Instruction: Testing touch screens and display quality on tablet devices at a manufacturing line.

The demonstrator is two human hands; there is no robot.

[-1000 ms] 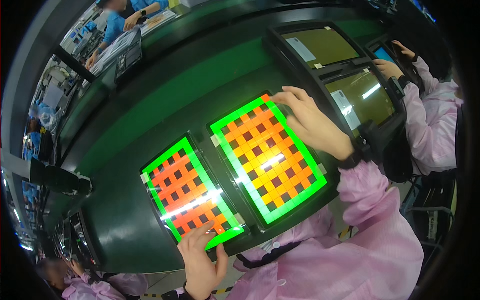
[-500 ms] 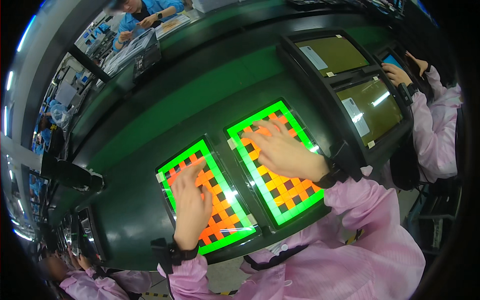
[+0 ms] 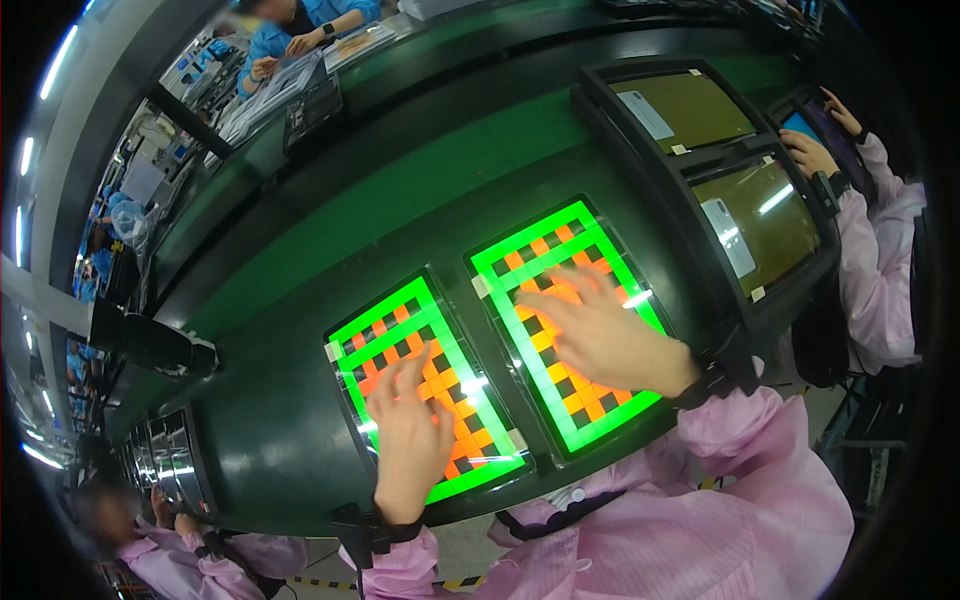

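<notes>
Two tablets lie side by side on the dark bench, screens up, each with a grid of green, orange and black squares. Over the left tablet (image 3: 458, 393) is my left hand (image 3: 410, 440), fingers bent and apart, holding nothing. My right hand (image 3: 615, 345) spreads its fingers across the right tablet (image 3: 580, 400), also with nothing in it. Whether the fingertips touch the glass or hover just above, I cannot tell. Each screen has a green border and a green band crossing below its far edge. Both hands cover part of the grids.
Two dark-screened tablets sit in a black frame (image 3: 672, 165) at the far right. Beyond it a person in pink (image 3: 870, 240) handles a device. A black cylindrical object (image 3: 160, 340) stands at the left. Dark devices (image 3: 175, 455) and another person (image 3: 160, 545) are at lower left.
Both hands have slid nearer across the tablets. A green band now crosses each grid below its far edge. The whole view has shifted slightly.
</notes>
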